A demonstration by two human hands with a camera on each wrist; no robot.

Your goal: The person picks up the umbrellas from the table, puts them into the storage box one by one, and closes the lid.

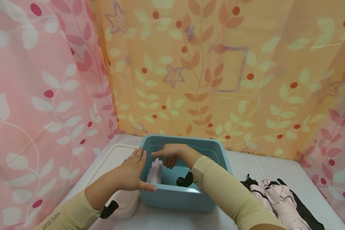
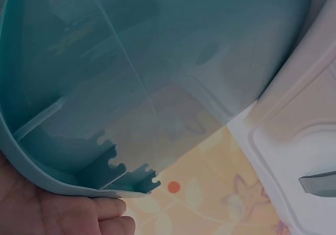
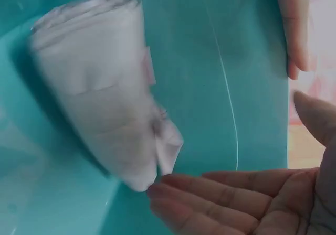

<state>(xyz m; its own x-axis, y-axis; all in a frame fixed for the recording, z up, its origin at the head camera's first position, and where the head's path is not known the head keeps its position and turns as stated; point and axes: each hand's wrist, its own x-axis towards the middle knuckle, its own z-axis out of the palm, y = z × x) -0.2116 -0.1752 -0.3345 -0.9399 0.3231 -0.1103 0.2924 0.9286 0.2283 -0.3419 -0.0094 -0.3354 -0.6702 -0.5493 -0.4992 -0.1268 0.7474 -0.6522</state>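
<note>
A light-blue plastic bin (image 1: 178, 199) stands on the white surface. Inside, near its left wall, a pale folded cloth bundle (image 1: 155, 172) leans upright; the right wrist view shows the same bundle (image 3: 100, 88), slightly blurred. My right hand (image 1: 173, 155) is inside the bin beside the bundle. In the right wrist view its fingers (image 3: 210, 198) extend loosely, tips at the bundle's narrow end; whether they touch it is unclear. My left hand (image 1: 129, 174) lies along the bin's left rim, fingers spread and thumb over the front corner.
A white lid-like panel (image 1: 125, 204) lies left of the bin, partly under my left arm. Pale pink and black fabric items (image 1: 281, 198) lie on the white surface (image 1: 264, 163) to the right. Patterned curtains (image 1: 172, 80) enclose the back and sides.
</note>
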